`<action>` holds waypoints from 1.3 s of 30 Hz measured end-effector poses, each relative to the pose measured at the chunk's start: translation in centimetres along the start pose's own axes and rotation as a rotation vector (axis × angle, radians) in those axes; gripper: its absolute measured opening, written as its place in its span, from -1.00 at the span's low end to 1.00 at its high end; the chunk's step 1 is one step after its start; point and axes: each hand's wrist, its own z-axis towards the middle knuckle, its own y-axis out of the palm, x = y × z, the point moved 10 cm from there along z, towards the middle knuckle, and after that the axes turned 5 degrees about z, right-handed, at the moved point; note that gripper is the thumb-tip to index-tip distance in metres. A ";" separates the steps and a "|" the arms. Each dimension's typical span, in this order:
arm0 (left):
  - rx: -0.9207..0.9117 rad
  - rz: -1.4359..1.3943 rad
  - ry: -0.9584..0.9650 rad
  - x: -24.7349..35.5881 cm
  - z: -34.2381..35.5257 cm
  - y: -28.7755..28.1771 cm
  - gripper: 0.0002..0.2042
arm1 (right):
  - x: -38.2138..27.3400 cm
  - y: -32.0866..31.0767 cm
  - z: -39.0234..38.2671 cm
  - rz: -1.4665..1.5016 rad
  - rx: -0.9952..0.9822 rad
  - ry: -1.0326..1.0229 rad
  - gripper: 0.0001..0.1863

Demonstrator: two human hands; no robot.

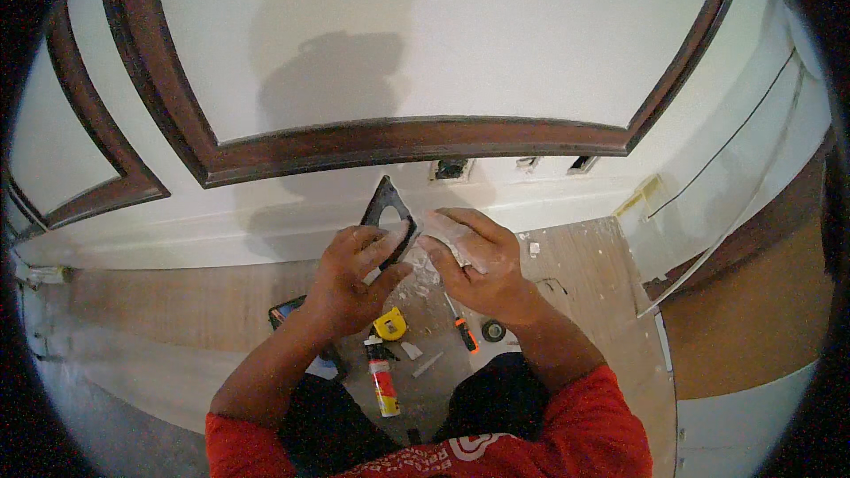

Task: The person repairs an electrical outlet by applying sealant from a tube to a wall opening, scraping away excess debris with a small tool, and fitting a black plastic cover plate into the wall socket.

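The left hand (354, 276) grips a black plate (382, 193) with an opening through it, its fingers and thumb on the plate's near part. The plate is tilted, its pointed corner toward the white wall (540, 44), above the floor (204, 301) and between the 2 hands at the left. The right hand (482, 264) is just right of the plate, its fingers and thumb parted and bent toward it; whether its fingertips touch the plate I cannot tell. Pale dust coats the right fingers, and a dark ring (471, 271) sits on 1 of them. On the floor nearer the body lie a yellow tape measure (390, 325), a can (382, 382) with a red and yellow label, 2 small pale pieces (411, 350) and, farther right, an orange and black screwdriver (466, 336) beside a round black roll (493, 331). A dark case (282, 311) shows partly behind the left forearm. White crumbs (438, 294) litter the floor between the hands and the tools. On the far side, brown moulding (416, 140) frames the wall, with 3 cutouts (452, 169) in a row below it toward the right.
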 end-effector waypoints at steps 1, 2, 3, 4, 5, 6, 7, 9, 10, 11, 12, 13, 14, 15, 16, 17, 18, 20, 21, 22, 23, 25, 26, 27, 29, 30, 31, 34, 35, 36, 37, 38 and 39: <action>-0.036 0.007 -0.005 0.3 0.1 0.1 -0.57 | -0.1 0.0 -0.1 -0.009 -0.016 -0.015 -0.67; -0.072 0.017 -0.010 0.5 0.2 0.1 -0.57 | -0.2 -0.1 -0.1 -0.014 -0.027 -0.019 -0.67; -0.107 0.026 -0.016 0.8 0.3 0.1 -0.57 | -0.3 -0.2 0.0 -0.020 -0.038 -0.022 -0.67; -0.117 0.059 0.003 1.2 0.5 -0.1 -0.57 | -0.4 -0.2 0.0 -0.025 -0.050 -0.026 -0.67; -0.127 0.094 0.021 1.6 0.6 -0.3 -0.57 | -0.6 -0.1 0.1 -0.055 -0.057 -0.047 -0.68; -0.137 0.129 0.040 2.0 0.6 -0.4 -0.56 | -0.7 0.0 0.1 -0.086 -0.065 -0.068 -0.68; -0.163 0.161 0.049 2.2 0.6 -0.3 -0.55 | -0.9 0.0 0.1 -0.116 -0.072 -0.089 -0.69; -0.216 0.221 0.071 2.4 0.5 0.0 -0.53 | -0.8 0.3 -0.1 -0.131 -0.094 -0.093 -0.70; -0.230 0.235 0.076 2.6 0.4 0.1 -0.52 | -0.8 0.5 -0.2 -0.139 -0.105 -0.095 -0.71; -0.244 0.249 0.080 2.8 0.4 0.2 -0.51 | -0.8 0.4 -0.2 -0.147 -0.105 -0.085 -0.71; -0.258 0.262 0.084 3.0 0.3 0.4 -0.50 | -0.8 0.4 -0.1 -0.156 -0.106 -0.074 -0.71; -0.266 0.256 0.080 3.0 0.3 0.5 -0.49 | -0.8 0.4 -0.1 -0.164 -0.107 -0.063 -0.71; -0.272 0.252 0.077 3.1 0.3 0.5 -0.49 | -0.7 0.4 -0.1 -0.140 -0.092 -0.066 -0.72; -0.278 0.249 0.074 3.1 0.3 0.5 -0.48 | -0.4 0.4 -0.1 -0.116 -0.078 -0.069 -0.72; -0.283 0.244 0.071 3.0 0.3 0.6 -0.48 | -0.2 0.3 -0.1 -0.092 -0.064 -0.071 -0.73; -0.288 0.242 0.068 2.9 0.2 0.6 -0.47 | 0.0 0.3 -0.1 -0.073 -0.058 -0.050 -0.74; -0.294 0.238 0.065 2.7 0.1 0.8 -0.47 | 0.2 0.2 -0.1 -0.054 -0.053 -0.028 -0.75; -0.267 0.200 0.037 2.5 0.1 0.8 -0.49 | 1.4 0.1 -0.1 0.039 -0.037 0.102 -0.79; -0.253 0.183 0.024 2.4 0.1 0.8 -0.51 | 2.3 0.0 -0.3 0.114 -0.025 0.210 -0.81; -0.212 0.098 -0.030 1.8 -0.2 0.8 -0.52 | 3.3 0.1 -0.7 0.188 -0.013 0.318 -0.83; -0.169 0.021 -0.081 1.0 -0.7 0.8 -0.54 | 4.7 0.7 -1.3 0.354 0.010 0.469 -0.84; -0.111 -0.129 -0.136 -0.3 -1.0 1.4 -0.57 | 7.3 2.1 -3.3 0.674 0.053 0.769 -0.84; -0.103 -0.193 -0.143 -0.8 -1.0 1.7 -0.58 | 7.4 2.2 -3.3 0.693 0.046 0.777 -0.84; -0.095 -0.256 -0.150 -1.0 -0.9 1.7 -0.60 | 7.4 2.4 -3.4 0.713 0.040 0.784 -0.84; -0.108 -0.287 -0.175 -0.8 -0.6 1.5 -0.58 | 7.0 2.1 -3.1 0.682 0.024 0.720 -0.84; -0.114 -0.306 -0.188 -0.7 -0.4 1.5 -0.57 | 6.6 1.8 -2.8 0.632 0.016 0.650 -0.83; -0.112 -0.252 -0.148 -0.4 -0.2 1.4 -0.57 | 6.2 1.5 -2.5 0.581 0.007 0.580 -0.83; -0.103 -0.116 -0.048 0.2 -0.2 1.2 -0.54 | 3.3 0.1 -0.9 0.251 0.002 0.331 -0.80; -0.097 -0.094 -0.022 0.5 -0.2 1.1 -0.53 | 3.1 -0.1 -0.9 0.250 0.015 0.327 -0.79; -0.091 -0.072 0.003 0.7 -0.2 1.1 -0.52 | 3.0 -0.2 -0.9 0.249 0.027 0.322 -0.79; -0.102 -0.030 0.021 1.1 -0.2 1.1 -0.53 | 2.8 -0.3 -0.9 0.249 0.039 0.317 -0.79; -0.113 0.014 0.039 1.4 -0.1 1.1 -0.53 | 3.1 -0.3 -1.0 0.268 0.040 0.358 -0.80; -0.125 0.058 0.055 1.6 0.0 1.2 -0.53 | 3.3 -0.2 -1.1 0.287 0.040 0.398 -0.81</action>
